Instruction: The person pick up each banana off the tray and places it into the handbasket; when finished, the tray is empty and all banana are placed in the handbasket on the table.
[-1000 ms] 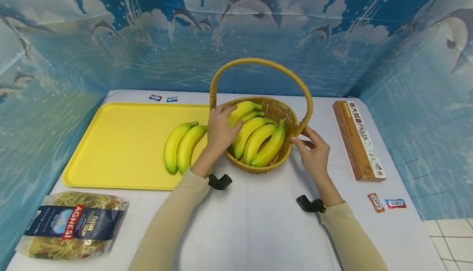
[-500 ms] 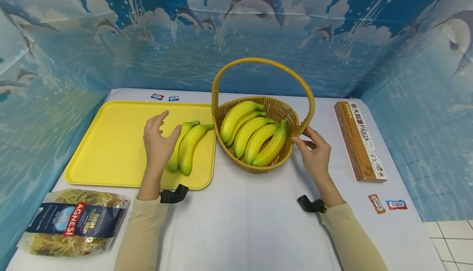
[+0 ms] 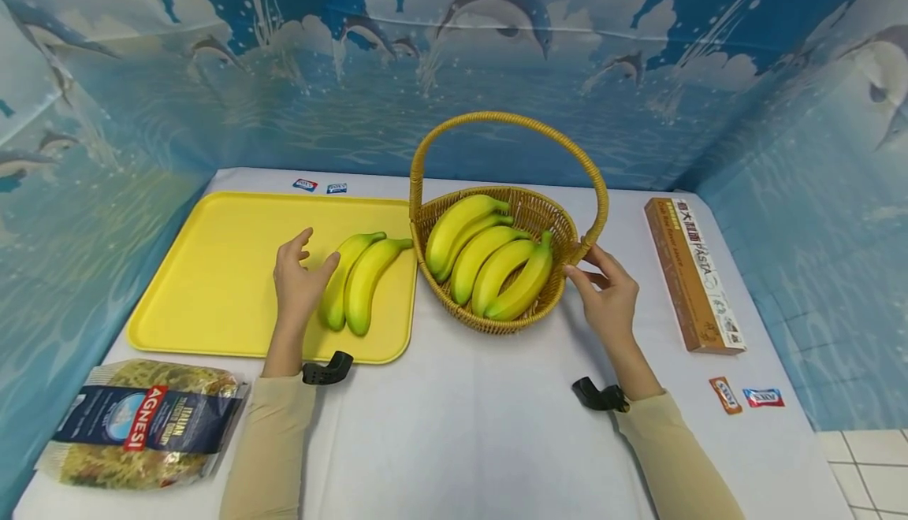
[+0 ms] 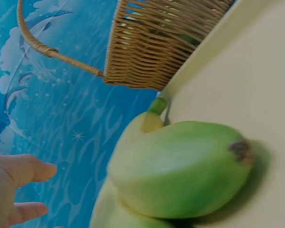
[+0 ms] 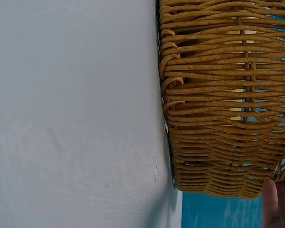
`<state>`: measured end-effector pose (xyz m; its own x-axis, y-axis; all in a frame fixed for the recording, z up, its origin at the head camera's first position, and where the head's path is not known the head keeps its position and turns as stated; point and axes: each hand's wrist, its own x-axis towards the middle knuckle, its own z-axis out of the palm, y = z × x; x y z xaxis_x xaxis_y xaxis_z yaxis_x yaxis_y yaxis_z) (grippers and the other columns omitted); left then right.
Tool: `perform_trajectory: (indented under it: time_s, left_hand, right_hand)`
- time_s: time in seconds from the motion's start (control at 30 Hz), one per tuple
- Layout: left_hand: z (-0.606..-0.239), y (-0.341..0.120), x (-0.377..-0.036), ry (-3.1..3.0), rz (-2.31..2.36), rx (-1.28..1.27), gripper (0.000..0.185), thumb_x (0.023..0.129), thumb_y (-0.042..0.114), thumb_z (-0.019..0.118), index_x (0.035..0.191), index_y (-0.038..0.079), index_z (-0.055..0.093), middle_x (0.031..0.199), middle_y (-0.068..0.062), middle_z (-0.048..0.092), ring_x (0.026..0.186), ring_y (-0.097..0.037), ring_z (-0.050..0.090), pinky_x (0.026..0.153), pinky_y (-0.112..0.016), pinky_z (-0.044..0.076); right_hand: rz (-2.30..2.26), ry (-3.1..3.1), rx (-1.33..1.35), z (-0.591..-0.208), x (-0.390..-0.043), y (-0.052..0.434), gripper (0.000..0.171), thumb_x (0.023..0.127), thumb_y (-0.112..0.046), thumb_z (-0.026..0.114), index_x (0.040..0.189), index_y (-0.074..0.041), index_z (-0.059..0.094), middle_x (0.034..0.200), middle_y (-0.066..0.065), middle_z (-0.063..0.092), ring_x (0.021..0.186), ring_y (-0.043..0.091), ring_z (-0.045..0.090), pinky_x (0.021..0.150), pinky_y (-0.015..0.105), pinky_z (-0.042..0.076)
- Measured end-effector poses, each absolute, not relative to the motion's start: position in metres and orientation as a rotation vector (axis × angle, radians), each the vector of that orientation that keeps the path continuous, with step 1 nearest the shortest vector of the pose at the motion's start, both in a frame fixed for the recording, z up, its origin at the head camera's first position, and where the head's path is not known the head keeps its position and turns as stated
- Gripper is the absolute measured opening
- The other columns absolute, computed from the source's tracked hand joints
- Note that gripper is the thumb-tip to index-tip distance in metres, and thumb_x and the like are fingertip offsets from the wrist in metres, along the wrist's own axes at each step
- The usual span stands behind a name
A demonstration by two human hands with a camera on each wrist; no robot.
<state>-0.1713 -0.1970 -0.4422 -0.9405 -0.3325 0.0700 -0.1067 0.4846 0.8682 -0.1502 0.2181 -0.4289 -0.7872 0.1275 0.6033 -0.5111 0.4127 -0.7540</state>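
Observation:
My left hand (image 3: 299, 287) hovers over the yellow tray (image 3: 206, 276) with nothing in its grasp, thumb and fingers spread, just left of two bananas (image 3: 363, 287) lying side by side. In the left wrist view its fingertips (image 4: 40, 170) stand apart from the nearest banana (image 4: 180, 166). My right hand (image 3: 612, 291) pinches the rim of a wicker basket (image 3: 496, 329) at the foot of its tall handle (image 3: 596, 181). Several bananas (image 3: 525, 280) lie inside the basket. From the right wrist, the woven side (image 5: 223, 109) fills much of the view, fingers at its lower corner.
A bag of Agnesi pasta (image 3: 142, 425) lies at the front left. Along the right side is a brown pasta box (image 3: 691, 276), with wrapped candies (image 3: 725, 395) in front of it. More candies (image 3: 305, 185) sit behind the tray. A dolphin-print curtain (image 3: 454, 71) encloses the table.
My left hand has let go of the upper-left banana in the basket and swung left over the tray, then lowered slightly toward me. The right hand has kept its hold on the basket.

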Motion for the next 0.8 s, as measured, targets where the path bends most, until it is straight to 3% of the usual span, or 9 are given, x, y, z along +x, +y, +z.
perform_trajectory:
  time_s: [0.3, 0.5, 0.8]
  left_hand:
    - [-0.462, -0.196, -0.177, -2.639, -1.394, 0.377, 0.063, 0.09, 0.019, 0.068, 0.146, 0.005, 0.043, 0.145, -0.023, 0.04, 0.127, -0.041, 0.044, 0.102, -0.053, 0.039]
    - [-0.471, -0.197, -0.181, -2.72, -1.367, 0.347, 0.058, 0.09, 0.02, 0.069, 0.141, 0.001, 0.049, 0.136, -0.024, 0.049, 0.125, -0.039, 0.046, 0.104, -0.05, 0.039]
    - [-0.474, -0.197, -0.179, -2.665, -1.383, 0.414, 0.056, 0.09, 0.019, 0.068, 0.14, -0.001, 0.051, 0.131, -0.024, 0.052, 0.119, -0.038, 0.048, 0.099, -0.049, 0.042]
  right_hand:
    - [1.395, -2.078, 0.327, -0.428, -0.15, 0.217, 0.049, 0.077, 0.019, 0.07, 0.124, 0.014, 0.059, 0.106, 0.035, 0.064, 0.1, -0.01, 0.06, 0.077, 0.009, 0.051]
    - [1.403, -2.072, 0.335, -0.428, -0.151, 0.217, 0.049, 0.077, 0.019, 0.07, 0.124, 0.014, 0.059, 0.106, 0.036, 0.064, 0.101, -0.009, 0.06, 0.077, 0.008, 0.051]
    - [1.406, -2.074, 0.331, -0.428, -0.15, 0.218, 0.048, 0.077, 0.019, 0.07, 0.123, 0.015, 0.06, 0.106, 0.036, 0.064, 0.1, -0.009, 0.06, 0.077, 0.009, 0.051]
